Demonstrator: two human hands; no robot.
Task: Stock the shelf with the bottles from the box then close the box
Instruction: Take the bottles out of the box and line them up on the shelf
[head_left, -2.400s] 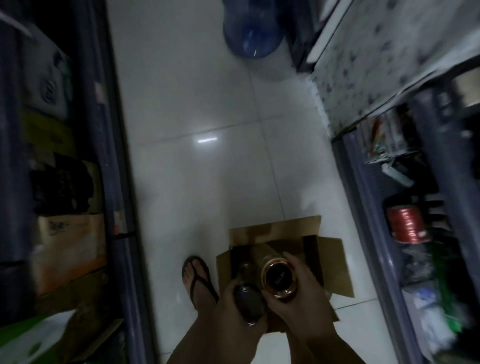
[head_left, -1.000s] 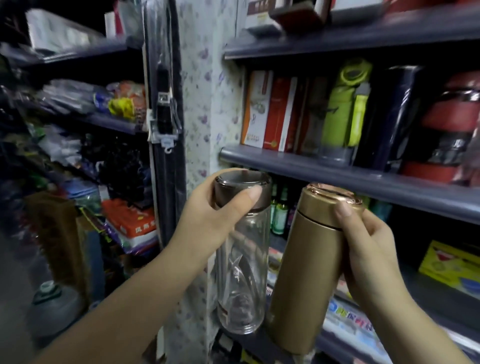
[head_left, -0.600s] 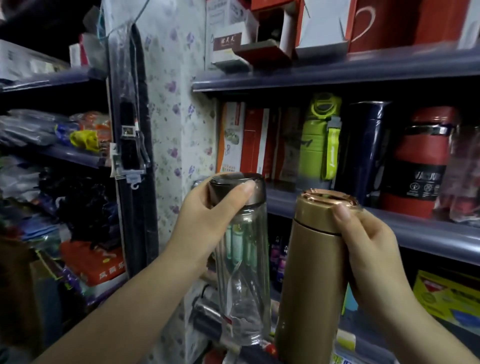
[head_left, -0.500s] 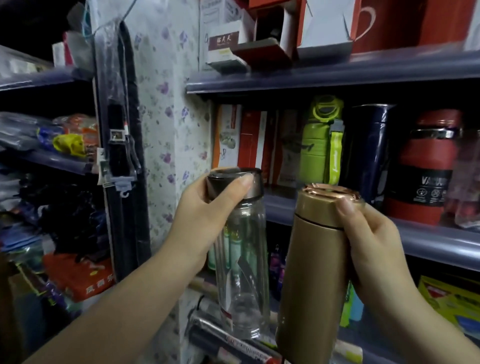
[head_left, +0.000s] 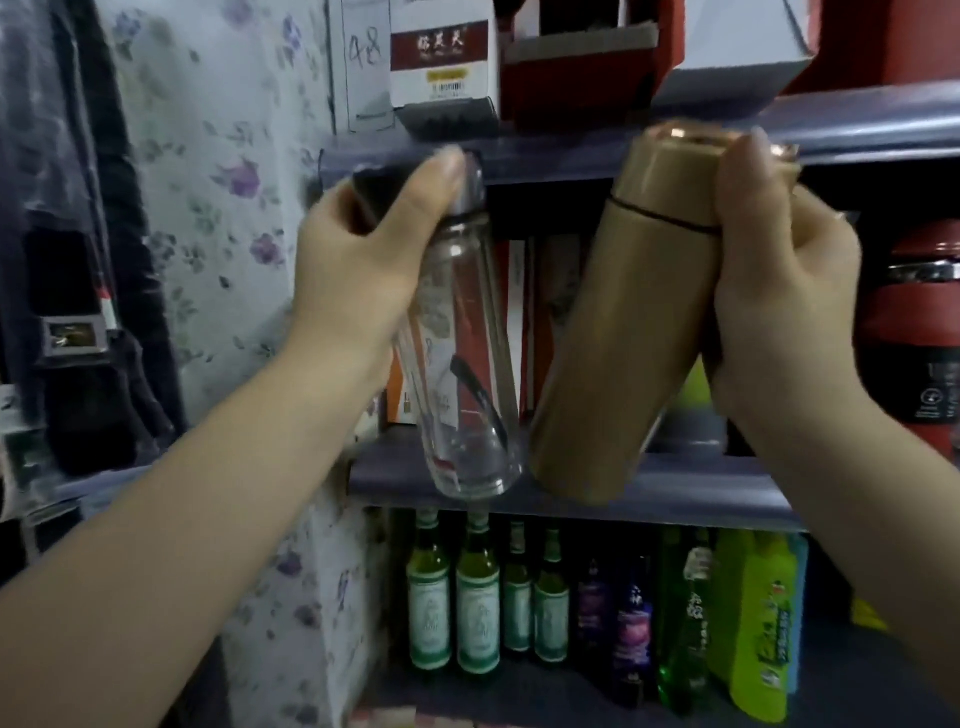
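Bottles first: I have one in each hand, both raised to the middle of the frame in front of the shelf (head_left: 571, 491). My left hand (head_left: 358, 270) is wrapped shut around the dark cap end of the clear glass bottle (head_left: 467, 374), thumb across the front. My right hand (head_left: 779, 291) is clamped around the cap and upper body of the gold flask (head_left: 618, 322), fingers over the top. Both lean inward at the bottom, their bases almost together and level with the shelf's front lip; whether either base rests on it I cannot tell.

Behind them, at centre, stand red and white boxes (head_left: 524, 332), and a red jug (head_left: 914, 322) sits at the right edge of the frame. Another shelf (head_left: 857, 122) runs across the top, loaded with cartons. Green bottles (head_left: 478, 592) line the row at lower centre. The box I took these from is out of view.

My worry is the tilt: set down this way, a base could catch the lip and tip outward, and the glass one would not survive the floor. The two could also knock together, or I could shove the boxes back, since free room looks tight. Gripping by the cap ends gives me little control over the bases.
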